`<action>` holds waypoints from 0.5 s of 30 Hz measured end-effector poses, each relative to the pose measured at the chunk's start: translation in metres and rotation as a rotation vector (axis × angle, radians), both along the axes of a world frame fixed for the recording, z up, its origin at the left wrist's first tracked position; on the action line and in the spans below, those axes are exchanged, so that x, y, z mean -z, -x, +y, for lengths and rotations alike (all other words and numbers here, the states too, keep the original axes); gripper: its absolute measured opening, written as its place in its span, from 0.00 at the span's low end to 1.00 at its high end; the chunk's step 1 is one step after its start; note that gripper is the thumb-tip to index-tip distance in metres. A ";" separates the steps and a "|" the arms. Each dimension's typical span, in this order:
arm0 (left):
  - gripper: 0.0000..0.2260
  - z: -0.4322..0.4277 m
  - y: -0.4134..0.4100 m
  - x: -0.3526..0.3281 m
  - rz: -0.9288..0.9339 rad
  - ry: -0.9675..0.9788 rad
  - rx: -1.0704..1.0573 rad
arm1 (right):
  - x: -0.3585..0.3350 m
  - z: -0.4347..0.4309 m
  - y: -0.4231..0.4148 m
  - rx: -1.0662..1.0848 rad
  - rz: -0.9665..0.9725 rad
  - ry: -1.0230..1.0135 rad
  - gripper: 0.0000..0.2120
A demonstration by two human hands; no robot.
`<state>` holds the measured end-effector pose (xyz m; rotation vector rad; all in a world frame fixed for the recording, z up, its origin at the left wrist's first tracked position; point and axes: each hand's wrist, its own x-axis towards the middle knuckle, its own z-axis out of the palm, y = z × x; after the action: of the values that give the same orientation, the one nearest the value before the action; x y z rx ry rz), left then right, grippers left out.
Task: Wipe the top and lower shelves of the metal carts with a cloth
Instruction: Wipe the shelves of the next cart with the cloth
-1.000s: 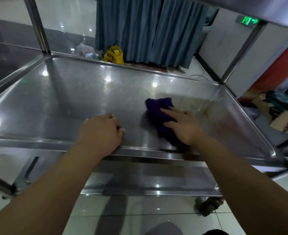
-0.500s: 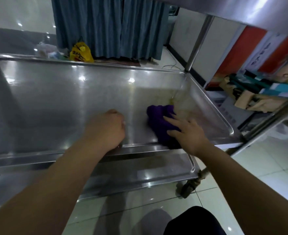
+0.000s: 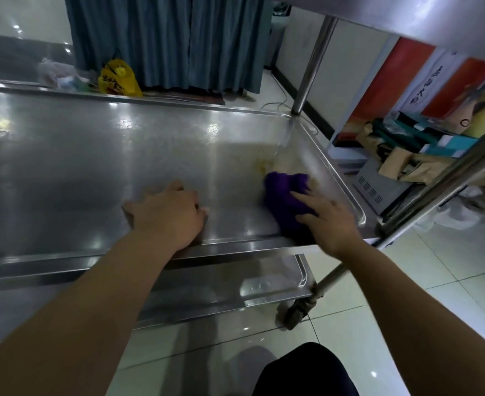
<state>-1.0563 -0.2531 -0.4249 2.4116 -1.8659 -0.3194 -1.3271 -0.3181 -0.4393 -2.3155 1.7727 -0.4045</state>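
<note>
- Where the person leans in under the cart's top, the shallow, rimmed stainless-steel shelf (image 3: 92,167) holds a crumpled purple cloth (image 3: 285,192) and a yellowish smear (image 3: 261,165).
- The cloth lies under and just ahead of the right hand (image 3: 331,221). Its near end runs back toward the front rim beneath the palm. The smear sits just beyond the cloth, past the fingertips.
- That hand is flat, with straight, slightly spread fingers pressing down on the cloth rather than gripping it.
- The left hand (image 3: 167,215), well apart from the cloth on its other side, rests on bare steel just inside the front rim. Its fingers are bent under and the thumb sticks out sideways. I see nothing in it.
- Below both wrists sits a lower steel shelf (image 3: 221,287), and a dark caster wheel (image 3: 297,312) stands on the tiled floor under the right forearm.
- Beyond the hands, past the far rim, a yellow plastic bag (image 3: 118,80) lies before blue curtains (image 3: 164,38). Out past the right hand, brown paper bags (image 3: 401,164) are heaped.
</note>
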 end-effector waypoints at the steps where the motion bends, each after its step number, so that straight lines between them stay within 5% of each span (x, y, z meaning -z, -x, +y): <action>1: 0.17 0.001 0.002 0.001 -0.025 0.005 0.001 | 0.000 -0.007 0.014 0.117 0.040 0.000 0.23; 4: 0.18 0.002 0.006 0.006 -0.083 0.028 0.007 | -0.003 -0.027 0.016 0.463 0.103 -0.124 0.26; 6: 0.18 0.001 0.008 0.007 -0.086 0.041 -0.004 | -0.005 -0.037 -0.008 0.480 0.101 -0.176 0.27; 12: 0.17 -0.002 0.006 0.012 -0.072 0.125 0.047 | 0.006 -0.019 -0.057 -0.104 0.084 -0.053 0.25; 15: 0.17 -0.001 0.005 0.014 -0.008 0.208 0.060 | 0.008 -0.029 -0.021 -0.130 -0.025 -0.043 0.24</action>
<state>-1.0618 -0.2543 -0.4389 2.2287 -1.8741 -0.1122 -1.3058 -0.3469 -0.4473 -2.3688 1.5926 -0.3685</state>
